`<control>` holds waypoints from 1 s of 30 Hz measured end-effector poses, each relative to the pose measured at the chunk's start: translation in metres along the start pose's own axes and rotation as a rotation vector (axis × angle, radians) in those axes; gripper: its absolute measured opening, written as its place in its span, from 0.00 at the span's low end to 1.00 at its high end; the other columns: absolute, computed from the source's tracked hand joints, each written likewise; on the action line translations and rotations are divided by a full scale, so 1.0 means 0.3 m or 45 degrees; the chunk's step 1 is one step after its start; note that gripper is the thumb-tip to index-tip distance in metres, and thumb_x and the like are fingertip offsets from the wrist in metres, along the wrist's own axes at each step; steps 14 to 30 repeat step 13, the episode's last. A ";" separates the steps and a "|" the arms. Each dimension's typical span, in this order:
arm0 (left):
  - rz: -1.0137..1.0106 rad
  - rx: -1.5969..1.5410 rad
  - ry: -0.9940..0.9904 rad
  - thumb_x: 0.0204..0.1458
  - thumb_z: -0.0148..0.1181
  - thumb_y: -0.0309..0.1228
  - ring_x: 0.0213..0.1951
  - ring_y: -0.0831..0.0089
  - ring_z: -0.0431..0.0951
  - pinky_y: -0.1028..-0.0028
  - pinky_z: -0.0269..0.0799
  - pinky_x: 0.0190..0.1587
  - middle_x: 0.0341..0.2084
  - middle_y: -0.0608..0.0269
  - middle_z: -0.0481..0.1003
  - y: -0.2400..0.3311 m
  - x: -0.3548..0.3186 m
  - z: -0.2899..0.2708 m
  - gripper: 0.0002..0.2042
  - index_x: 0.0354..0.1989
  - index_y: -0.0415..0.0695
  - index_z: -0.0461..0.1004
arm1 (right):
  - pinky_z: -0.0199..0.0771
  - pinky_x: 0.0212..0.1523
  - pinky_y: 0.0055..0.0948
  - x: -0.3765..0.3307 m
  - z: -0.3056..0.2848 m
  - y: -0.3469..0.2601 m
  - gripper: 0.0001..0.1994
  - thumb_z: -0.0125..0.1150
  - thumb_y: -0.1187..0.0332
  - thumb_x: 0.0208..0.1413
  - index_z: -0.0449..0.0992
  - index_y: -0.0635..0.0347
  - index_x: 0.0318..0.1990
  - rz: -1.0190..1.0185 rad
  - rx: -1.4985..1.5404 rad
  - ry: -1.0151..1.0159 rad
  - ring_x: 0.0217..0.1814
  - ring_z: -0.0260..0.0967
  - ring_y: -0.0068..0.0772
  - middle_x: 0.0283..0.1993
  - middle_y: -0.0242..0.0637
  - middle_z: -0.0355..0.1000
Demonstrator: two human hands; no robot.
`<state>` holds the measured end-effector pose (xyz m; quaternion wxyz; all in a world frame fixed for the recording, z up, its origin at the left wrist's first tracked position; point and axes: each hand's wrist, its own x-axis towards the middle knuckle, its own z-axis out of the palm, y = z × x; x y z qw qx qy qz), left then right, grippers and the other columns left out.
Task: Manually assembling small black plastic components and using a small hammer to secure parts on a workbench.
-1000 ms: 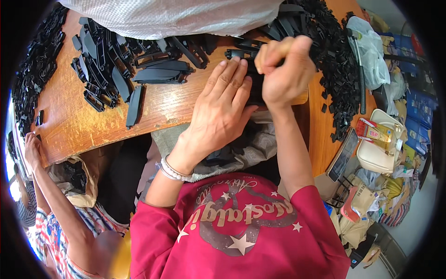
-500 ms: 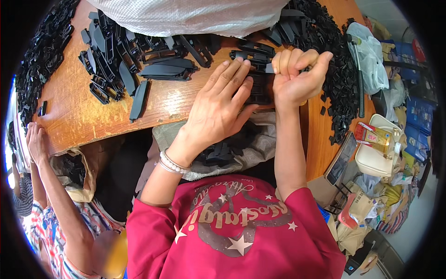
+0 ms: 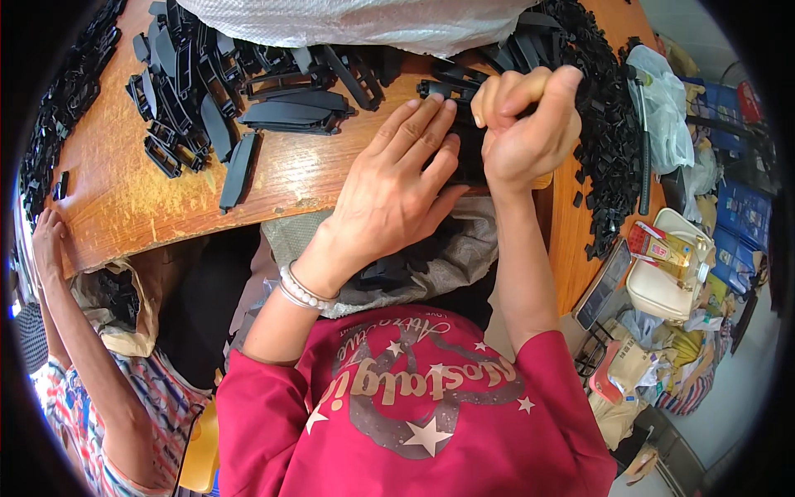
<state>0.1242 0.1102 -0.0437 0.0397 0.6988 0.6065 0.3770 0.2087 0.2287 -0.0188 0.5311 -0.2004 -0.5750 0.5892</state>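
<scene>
My left hand point(image 3: 389, 190) lies with fingers stretched out, its fingertips against dark plastic parts near the table edge. Close by on the right, my right hand point(image 3: 530, 128) is curled into a fist, thumb side up; whatever its fingers hold is hidden. Between and under the hands are black plastic pieces point(image 3: 471, 157), mostly covered. Beyond the fingertips lie more long black clip-like parts point(image 3: 455, 73). Below my left hand, a woven sack point(image 3: 294, 240) with black parts in it hangs open at the table edge.
Long black parts point(image 3: 294, 113) are heaped on the wooden table point(image 3: 149, 211). A white sack point(image 3: 348, 29) stands at the back. Small black pieces point(image 3: 609, 141) pile up at right, near a phone point(image 3: 602, 286) and a bottle point(image 3: 683, 258). Another person's hand point(image 3: 50, 240) rests at the left edge.
My right fist has risen a little and tilted, covering the grey-black piece that showed beside it. My left hand stays nearly in place. The whole view has shifted slightly.
</scene>
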 end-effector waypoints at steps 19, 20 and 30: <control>-0.057 -0.069 -0.131 0.46 0.66 0.37 0.65 0.43 0.57 0.54 0.52 0.67 0.62 0.37 0.58 -0.002 0.014 -0.013 0.17 0.36 0.41 0.67 | 0.50 0.16 0.30 0.055 0.021 0.016 0.27 0.33 0.49 0.68 0.56 0.52 0.17 0.086 0.098 0.133 0.10 0.39 0.23 0.09 0.28 0.44; -0.057 -0.069 -0.131 0.46 0.66 0.37 0.65 0.43 0.57 0.54 0.52 0.67 0.62 0.37 0.58 -0.002 0.014 -0.013 0.17 0.36 0.41 0.67 | 0.50 0.16 0.30 0.055 0.021 0.016 0.27 0.33 0.49 0.68 0.56 0.52 0.17 0.086 0.098 0.133 0.10 0.39 0.23 0.09 0.28 0.44; -0.057 -0.069 -0.131 0.46 0.66 0.37 0.65 0.43 0.57 0.54 0.52 0.67 0.62 0.37 0.58 -0.002 0.014 -0.013 0.17 0.36 0.41 0.67 | 0.50 0.16 0.30 0.055 0.021 0.016 0.27 0.33 0.49 0.68 0.56 0.52 0.17 0.086 0.098 0.133 0.10 0.39 0.23 0.09 0.28 0.44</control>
